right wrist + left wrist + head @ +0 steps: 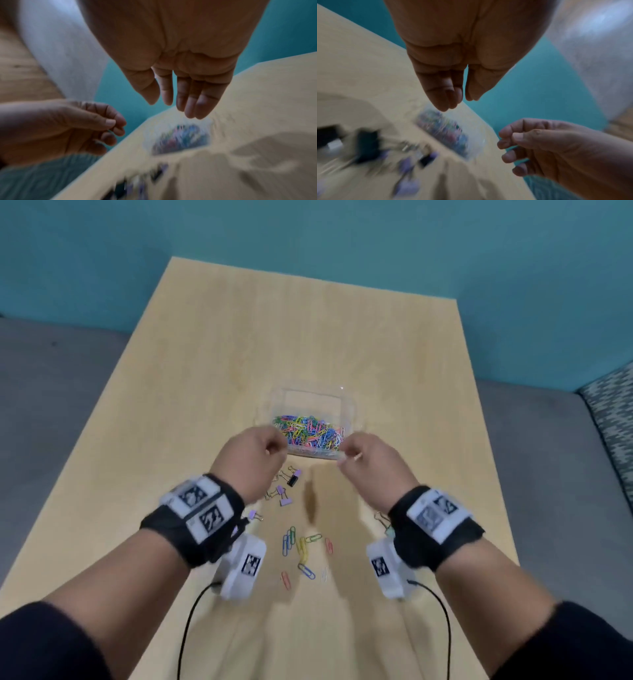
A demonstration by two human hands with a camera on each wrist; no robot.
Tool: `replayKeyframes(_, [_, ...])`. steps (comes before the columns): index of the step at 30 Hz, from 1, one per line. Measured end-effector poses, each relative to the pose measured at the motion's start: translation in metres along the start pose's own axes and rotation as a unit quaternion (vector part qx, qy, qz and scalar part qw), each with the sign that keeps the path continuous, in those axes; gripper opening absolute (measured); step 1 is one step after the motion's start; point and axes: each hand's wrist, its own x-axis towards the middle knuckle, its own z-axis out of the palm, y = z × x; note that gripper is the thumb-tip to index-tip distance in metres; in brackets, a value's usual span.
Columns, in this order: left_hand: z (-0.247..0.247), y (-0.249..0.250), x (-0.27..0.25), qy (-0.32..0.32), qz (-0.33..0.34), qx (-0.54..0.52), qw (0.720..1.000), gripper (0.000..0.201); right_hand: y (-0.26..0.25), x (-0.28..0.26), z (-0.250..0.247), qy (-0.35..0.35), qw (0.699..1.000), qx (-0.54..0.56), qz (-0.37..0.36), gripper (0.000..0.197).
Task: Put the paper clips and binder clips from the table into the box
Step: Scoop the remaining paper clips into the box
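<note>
A clear plastic box [275, 402] holds a heap of coloured paper clips [310, 431]. Both hands hover over its near edge. My left hand [279, 448] has its fingers curled, thumb pressed to the forefinger. In the right wrist view the left hand [113, 128] pinches a thin dark sliver, seemingly a paper clip. My right hand [157, 104] hangs relaxed with a gap beside the thumb and nothing in it. Purple and black binder clips [286, 491] lie just in front of the box. Loose paper clips [301, 546] lie nearer me, between my wrists.
The light wooden table [205, 371] stretches bare beyond and beside the box. Another binder clip [382, 518] peeks out by my right wrist. Black cables [191, 621] trail from the wrist cameras. A patterned seat [613, 419] stands off the table's right side.
</note>
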Motion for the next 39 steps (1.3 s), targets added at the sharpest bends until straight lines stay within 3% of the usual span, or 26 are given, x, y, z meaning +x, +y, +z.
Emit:
replayKeyframes(4, [0.047,-0.028,-0.055,-0.117,0.049,0.16,0.979,0.023,0.021,-0.053,0.051,-0.161,0.977,-0.141,-0.014,0.029])
replayKeyframes(9, [0.077,-0.046,-0.083,-0.161,0.103,0.288,0.938,0.022,0.026,-0.081,0.083,-0.147,0.954,-0.23,-0.122,0.039])
replayKeyframes(14, [0.069,-0.056,-0.102,-0.177,0.127,0.288,0.932,0.012,0.034,-0.103,0.088,-0.147,0.942,-0.246,-0.175,0.026])
replayKeyframes(17, [0.059,-0.063,-0.116,-0.157,0.077,0.206,0.963,0.015,0.045,-0.117,0.085,-0.106,0.973,-0.171,-0.115,0.023])
replayKeyframes(20, [0.059,-0.071,-0.133,-0.138,0.005,0.148,0.979,0.047,0.051,-0.132,0.081,-0.096,0.989,-0.11,0.01,0.029])
replayKeyframes(22, [0.067,-0.07,-0.14,-0.146,0.003,0.16,0.976,0.058,0.048,-0.14,0.086,-0.11,0.988,-0.103,0.035,0.036])
replayKeyframes(25, [0.08,-0.061,-0.136,-0.125,0.006,0.163,0.979,0.045,0.037,-0.138,0.101,-0.095,0.99,-0.105,0.018,0.036])
replayKeyframes(31, [0.091,-0.046,-0.116,-0.106,0.015,0.184,0.977,0.006,0.021,-0.113,0.116,-0.071,0.989,-0.126,-0.014,0.011])
replayKeyframes(39, [0.092,-0.038,-0.103,-0.12,-0.019,0.185,0.975,0.019,0.009,-0.097,0.11,-0.108,0.984,-0.144,0.012,0.019])
